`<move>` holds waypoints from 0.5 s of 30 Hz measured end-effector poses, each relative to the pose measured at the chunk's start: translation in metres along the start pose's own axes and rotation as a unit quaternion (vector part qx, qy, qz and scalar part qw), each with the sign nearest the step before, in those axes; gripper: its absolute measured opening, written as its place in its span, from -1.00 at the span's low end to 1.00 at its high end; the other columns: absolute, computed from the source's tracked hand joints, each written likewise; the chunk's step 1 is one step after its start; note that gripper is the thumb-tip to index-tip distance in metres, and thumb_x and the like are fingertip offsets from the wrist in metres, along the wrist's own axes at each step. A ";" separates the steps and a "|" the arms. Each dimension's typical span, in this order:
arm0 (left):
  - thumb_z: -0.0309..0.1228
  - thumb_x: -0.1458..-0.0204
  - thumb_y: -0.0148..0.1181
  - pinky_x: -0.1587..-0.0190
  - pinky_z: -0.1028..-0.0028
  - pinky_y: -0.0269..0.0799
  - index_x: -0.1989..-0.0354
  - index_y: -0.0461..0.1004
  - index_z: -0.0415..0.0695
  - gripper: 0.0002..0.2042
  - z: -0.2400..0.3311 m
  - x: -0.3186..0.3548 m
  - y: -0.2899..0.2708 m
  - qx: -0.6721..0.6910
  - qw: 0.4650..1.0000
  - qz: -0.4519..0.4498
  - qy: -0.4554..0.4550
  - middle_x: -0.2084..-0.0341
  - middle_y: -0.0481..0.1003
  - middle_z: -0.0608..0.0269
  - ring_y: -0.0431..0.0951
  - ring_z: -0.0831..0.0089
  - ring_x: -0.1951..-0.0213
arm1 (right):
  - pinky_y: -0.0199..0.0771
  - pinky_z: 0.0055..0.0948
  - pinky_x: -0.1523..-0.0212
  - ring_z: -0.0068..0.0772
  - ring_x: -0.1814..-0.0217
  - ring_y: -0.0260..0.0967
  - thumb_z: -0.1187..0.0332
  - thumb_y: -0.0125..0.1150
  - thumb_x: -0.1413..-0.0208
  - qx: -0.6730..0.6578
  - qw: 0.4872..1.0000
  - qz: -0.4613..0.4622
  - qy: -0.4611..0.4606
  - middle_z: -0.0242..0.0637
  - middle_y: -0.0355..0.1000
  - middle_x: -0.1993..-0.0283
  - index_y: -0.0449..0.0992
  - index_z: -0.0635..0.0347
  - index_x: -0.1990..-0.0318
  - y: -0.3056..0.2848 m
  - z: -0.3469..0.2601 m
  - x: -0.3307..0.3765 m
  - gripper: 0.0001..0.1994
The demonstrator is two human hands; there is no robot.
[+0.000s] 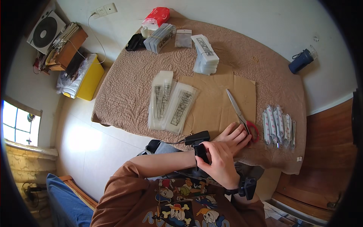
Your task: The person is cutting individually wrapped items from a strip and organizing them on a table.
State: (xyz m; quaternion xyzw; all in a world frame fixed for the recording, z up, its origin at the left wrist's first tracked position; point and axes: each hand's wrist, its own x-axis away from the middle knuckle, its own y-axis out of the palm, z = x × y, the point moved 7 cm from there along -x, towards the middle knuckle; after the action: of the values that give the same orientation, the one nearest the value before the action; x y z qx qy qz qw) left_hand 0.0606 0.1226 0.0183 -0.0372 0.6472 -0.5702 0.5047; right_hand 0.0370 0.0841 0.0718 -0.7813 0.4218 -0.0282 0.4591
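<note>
My left hand (231, 138) lies palm down at the front of the cardboard sheet (211, 102), fingers stretched out, its fingertips beside the scissors (238, 109). The scissors have red handles and lie with blades partly apart, pointing away from me. Around my left wrist sits a black strapped device (198, 139). My right hand (221, 162) crosses over the left one, with thumb and forefinger gripping the strap of that device. Left of the hands, clear plastic sleeves with dark print (179, 108) lie fanned over the cardboard's edge.
A stack of white sleeves (206, 55) stands behind the cardboard. Slim wrapped packets (279, 126) lie at the right. Toward the back left are a banded grey bundle (160, 38), a red tissue pack (157, 18) and a black case (135, 42). A blue bottle (302, 60) stands at the far right.
</note>
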 end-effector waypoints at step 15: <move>-0.17 0.17 -0.08 -0.18 0.10 -0.02 -0.11 0.19 -0.08 -0.43 -0.002 0.009 0.004 0.116 0.991 0.001 -0.066 0.02 0.23 0.11 0.11 0.13 -0.17 | 0.35 -0.35 0.20 -0.24 0.26 0.35 0.52 0.19 0.16 -0.176 0.980 -0.057 -0.067 -0.23 0.35 0.29 0.38 0.22 0.29 -0.008 0.009 -0.013 -0.78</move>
State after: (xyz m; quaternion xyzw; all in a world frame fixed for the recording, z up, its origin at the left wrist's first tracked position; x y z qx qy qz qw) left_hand 0.0569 0.1199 0.0092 -0.0155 0.5422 -0.6372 0.5476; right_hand 0.0375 0.1013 0.0768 -0.8730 0.3428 0.0732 0.3391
